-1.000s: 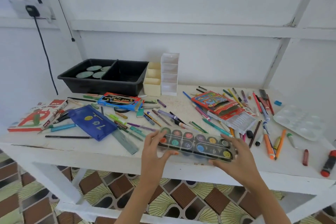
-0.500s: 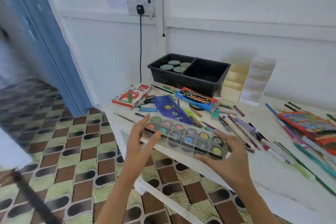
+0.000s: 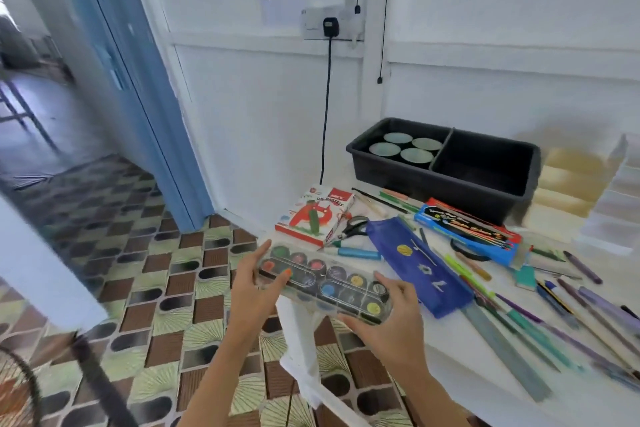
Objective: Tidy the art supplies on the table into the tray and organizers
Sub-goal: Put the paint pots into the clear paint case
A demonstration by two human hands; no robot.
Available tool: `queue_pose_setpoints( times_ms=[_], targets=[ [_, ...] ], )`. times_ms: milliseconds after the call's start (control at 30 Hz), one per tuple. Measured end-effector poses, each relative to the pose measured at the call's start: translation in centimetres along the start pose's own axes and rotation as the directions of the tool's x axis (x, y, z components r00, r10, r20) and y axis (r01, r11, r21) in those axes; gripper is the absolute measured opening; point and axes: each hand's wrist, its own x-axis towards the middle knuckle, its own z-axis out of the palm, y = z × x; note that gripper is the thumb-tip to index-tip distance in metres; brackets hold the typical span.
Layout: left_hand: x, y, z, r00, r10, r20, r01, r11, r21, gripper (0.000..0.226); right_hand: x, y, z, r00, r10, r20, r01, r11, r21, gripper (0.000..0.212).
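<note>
Watercolour palette (image 3: 323,282), clear lid, held level off the bench (image 3: 450,371) corner: left hand (image 3: 249,291) fingers curled on its left end, right hand (image 3: 393,319) fingers gripping its right end. Black tray (image 3: 485,199) behind, well apart.

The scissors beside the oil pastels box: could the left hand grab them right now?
Probably not at once. The left hand holds one end of the paint set, shared with the right hand. The scissors lie uncovered beyond, so freeing that hand should suffice.

bright, even daylight with soft shadows; motion blur smears the edges from 9 to 3 o'clock; wide-angle bending throughout.
</note>
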Motion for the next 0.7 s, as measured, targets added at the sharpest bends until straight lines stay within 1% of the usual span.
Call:
queue_pose_setpoints(
  times_ms=[100, 200, 267, 333, 400, 567, 700],
  targets=[
    [2.8, -1.7, 0.0, 0.998, -0.046, 0.035, 0.046, 0.999, -0.012, 0.062, 1.0, 0.3, 2.1, 1.000, 0.013, -0.017, -0.013, 0.999, -0.035, 0.090],
    [4.6, -3.0, 0.4, 0.996, -0.055, 0.065, 0.054, 0.999, 0.003, 0.061, 1.6, 0.8, 3.5, 0.998, -0.020, -0.055, 0.015, 0.995, -0.096, 0.087],
    [5.6, -3.6, 0.9, 0.996, -0.035, 0.081, 0.036, 0.999, -0.007, 0.059, 2.1, 1.2, 4.1, 0.994, -0.045, -0.097, 0.028, 0.986, -0.165, 0.084],
    [6.5, -3.9, 1.4, 0.994, -0.025, 0.102, 0.028, 0.999, -0.033, 0.058, 2.5, 1.4, 4.4, 0.989, -0.048, -0.140, 0.009, 0.963, -0.270, 0.085],
    [7.2, -3.9, 2.0, 0.992, -0.024, 0.121, 0.031, 0.998, -0.061, 0.056, 2.9, 1.4, 4.5, 0.986, -0.040, -0.162, -0.018, 0.940, -0.340, 0.087],
    [8.1, -4.3, 2.7, 0.989, 0.008, 0.148, 0.002, 0.998, -0.069, 0.051, 3.6, 1.7, 4.2, 0.988, -0.012, -0.154, -0.059, 0.893, -0.446, 0.088],
    [8.3, -4.7, 2.6, 0.986, 0.034, 0.161, -0.026, 0.998, -0.049, 0.050, 3.6, 1.6, 4.3, 0.989, -0.004, -0.147, -0.066, 0.880, -0.470, 0.086]
  ],
)
